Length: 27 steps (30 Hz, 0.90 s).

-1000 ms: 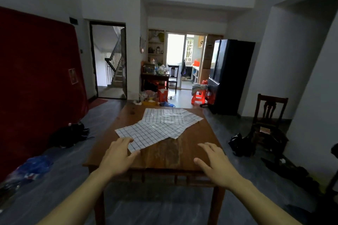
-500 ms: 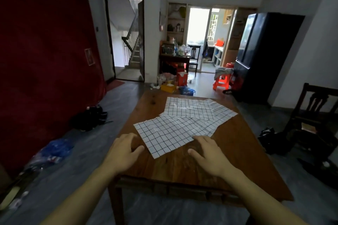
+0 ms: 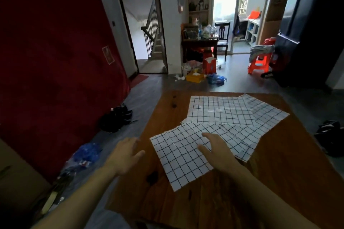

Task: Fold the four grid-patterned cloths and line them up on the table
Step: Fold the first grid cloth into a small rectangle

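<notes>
Right hand (image 3: pixel 216 151) lies flat, fingers (image 3: pixel 207 135) straight, on the nearest grid cloth (image 3: pixel 178 156). Left hand (image 3: pixel 126 152), fingers relaxed and holding nothing, hovers at the left edge of the bench (image 3: pixel 279 182). Remaining grid cloths (image 3: pixel 229 111) overlap, unfolded, toward the far edge.

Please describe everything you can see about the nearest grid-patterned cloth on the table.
The nearest grid cloth is a white sheet with a thin black grid, looking like light fabric. It lies unfolded and slightly wrinkled, turned at an angle, on the wooden table. Its far edge overlaps the other grid cloths. The right hand rests on it with fingers spread; the left hand is beside it, not touching.
</notes>
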Each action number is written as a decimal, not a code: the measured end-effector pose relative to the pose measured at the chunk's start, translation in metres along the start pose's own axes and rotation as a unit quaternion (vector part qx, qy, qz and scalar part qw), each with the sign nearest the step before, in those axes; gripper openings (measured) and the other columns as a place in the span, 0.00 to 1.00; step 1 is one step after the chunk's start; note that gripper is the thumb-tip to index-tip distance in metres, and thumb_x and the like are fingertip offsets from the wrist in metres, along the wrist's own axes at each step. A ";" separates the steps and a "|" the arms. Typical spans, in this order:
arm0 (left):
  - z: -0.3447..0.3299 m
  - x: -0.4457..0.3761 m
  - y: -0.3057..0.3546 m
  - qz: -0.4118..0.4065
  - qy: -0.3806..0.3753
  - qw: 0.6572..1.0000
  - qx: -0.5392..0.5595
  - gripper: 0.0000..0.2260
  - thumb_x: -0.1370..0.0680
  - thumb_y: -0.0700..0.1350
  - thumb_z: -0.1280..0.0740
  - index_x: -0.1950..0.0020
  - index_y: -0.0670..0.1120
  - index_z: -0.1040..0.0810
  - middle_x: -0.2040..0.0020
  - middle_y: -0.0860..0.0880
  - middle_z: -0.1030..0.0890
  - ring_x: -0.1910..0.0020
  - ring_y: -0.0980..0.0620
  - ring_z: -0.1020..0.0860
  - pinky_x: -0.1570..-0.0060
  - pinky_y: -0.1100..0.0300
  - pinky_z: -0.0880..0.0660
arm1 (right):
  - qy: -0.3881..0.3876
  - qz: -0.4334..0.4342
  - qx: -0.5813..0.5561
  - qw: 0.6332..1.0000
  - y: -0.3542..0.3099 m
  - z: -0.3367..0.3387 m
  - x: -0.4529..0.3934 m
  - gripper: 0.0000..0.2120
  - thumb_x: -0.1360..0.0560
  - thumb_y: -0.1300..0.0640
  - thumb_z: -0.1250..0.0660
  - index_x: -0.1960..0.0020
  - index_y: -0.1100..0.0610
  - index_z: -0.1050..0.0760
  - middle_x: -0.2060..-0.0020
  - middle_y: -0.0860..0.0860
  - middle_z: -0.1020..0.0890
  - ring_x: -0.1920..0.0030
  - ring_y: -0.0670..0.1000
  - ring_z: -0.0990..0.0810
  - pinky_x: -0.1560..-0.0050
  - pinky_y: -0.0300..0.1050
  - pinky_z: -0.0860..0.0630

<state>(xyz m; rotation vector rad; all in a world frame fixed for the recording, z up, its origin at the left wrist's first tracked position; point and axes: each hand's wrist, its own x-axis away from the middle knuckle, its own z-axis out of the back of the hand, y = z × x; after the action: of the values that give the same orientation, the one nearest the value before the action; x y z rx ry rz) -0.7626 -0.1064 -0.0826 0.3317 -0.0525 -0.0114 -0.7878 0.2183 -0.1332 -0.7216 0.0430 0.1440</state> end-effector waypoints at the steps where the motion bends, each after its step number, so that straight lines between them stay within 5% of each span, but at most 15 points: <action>1: -0.002 -0.008 -0.003 -0.004 -0.007 1.000 -0.004 0.22 0.21 0.58 0.36 0.29 0.52 0.32 0.30 0.49 0.30 0.31 0.50 0.33 0.31 0.51 0.33 | 0.001 0.004 -0.003 1.000 0.001 -0.004 -0.008 0.27 0.22 0.40 0.39 0.26 0.49 0.37 0.29 0.51 0.31 0.29 0.51 0.34 0.30 0.52 0.34; 10: -0.020 -0.104 -0.064 -0.014 -0.047 0.997 0.066 0.20 0.20 0.54 0.36 0.29 0.50 0.32 0.29 0.49 0.31 0.31 0.52 0.32 0.30 0.54 0.34 | -0.005 -0.047 0.023 0.999 -0.006 -0.072 -0.078 0.28 0.21 0.45 0.36 0.25 0.51 0.38 0.28 0.52 0.32 0.29 0.52 0.35 0.31 0.48 0.36; 21: -0.028 -0.247 -0.155 -0.201 -0.107 0.969 0.095 0.19 0.20 0.54 0.36 0.31 0.50 0.30 0.31 0.50 0.30 0.32 0.53 0.33 0.32 0.54 0.33 | 0.047 -0.192 0.081 0.977 -0.079 -0.154 -0.119 0.27 0.21 0.45 0.36 0.26 0.54 0.36 0.30 0.53 0.30 0.30 0.51 0.34 0.29 0.45 0.37; 27: -0.053 -0.289 -0.151 -0.255 -0.164 0.946 0.113 0.17 0.21 0.53 0.34 0.34 0.52 0.28 0.34 0.53 0.28 0.35 0.54 0.29 0.36 0.54 0.28 | 0.077 -0.272 0.104 0.954 -0.081 -0.176 -0.100 0.27 0.21 0.44 0.37 0.26 0.52 0.37 0.29 0.51 0.31 0.29 0.51 0.34 0.30 0.45 0.37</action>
<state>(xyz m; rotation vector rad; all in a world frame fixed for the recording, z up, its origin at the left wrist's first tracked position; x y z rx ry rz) -1.0485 -0.2267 -0.1959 0.5641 -0.2989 -0.5796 -0.8730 0.0306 -0.2030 -0.5106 0.0073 -0.4402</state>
